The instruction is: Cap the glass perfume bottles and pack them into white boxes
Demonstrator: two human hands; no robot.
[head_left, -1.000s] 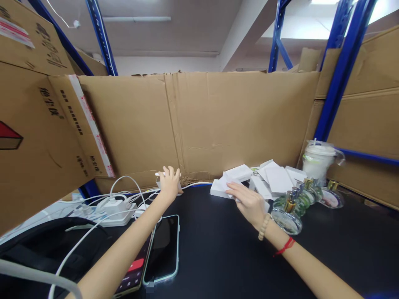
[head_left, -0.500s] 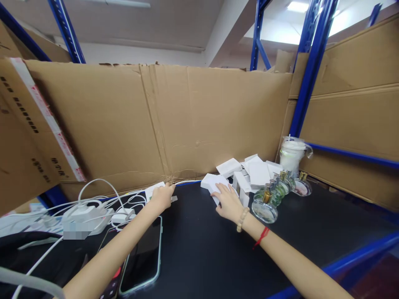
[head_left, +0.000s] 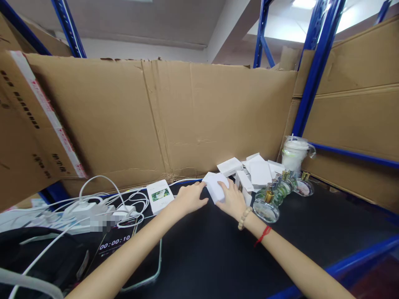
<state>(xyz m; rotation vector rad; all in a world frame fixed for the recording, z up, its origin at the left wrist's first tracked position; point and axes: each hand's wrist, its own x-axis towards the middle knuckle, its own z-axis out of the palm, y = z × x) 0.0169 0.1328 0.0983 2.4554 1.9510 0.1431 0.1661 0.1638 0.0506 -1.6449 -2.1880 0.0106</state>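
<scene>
My right hand (head_left: 232,199) grips a small white box (head_left: 215,186), its thumb at the near side and its fingers over the right side. My left hand (head_left: 190,198) is open, index finger and thumb stretched toward that box's left edge; whether the fingertip touches it I cannot tell. Left of this hand lies a white box with a green picture (head_left: 160,196). More white boxes (head_left: 260,172) are heaped behind my right hand, with an upright one (head_left: 245,182) right beside it. Several glass perfume bottles (head_left: 266,209) with gold and silver necks stand to the right.
Tangled white cables and chargers (head_left: 124,211) cover the left side, near a black bag (head_left: 40,257). A phone showing a timer (head_left: 114,243) and another device lie under my left forearm. A lidded white cup (head_left: 294,153) stands back right. Cardboard walls (head_left: 218,116) and blue posts (head_left: 311,83) enclose the black surface.
My left hand has moved right, away from the box with the green picture, which is now uncovered, toward the white box under my right hand. My right hand has closed on that box.
</scene>
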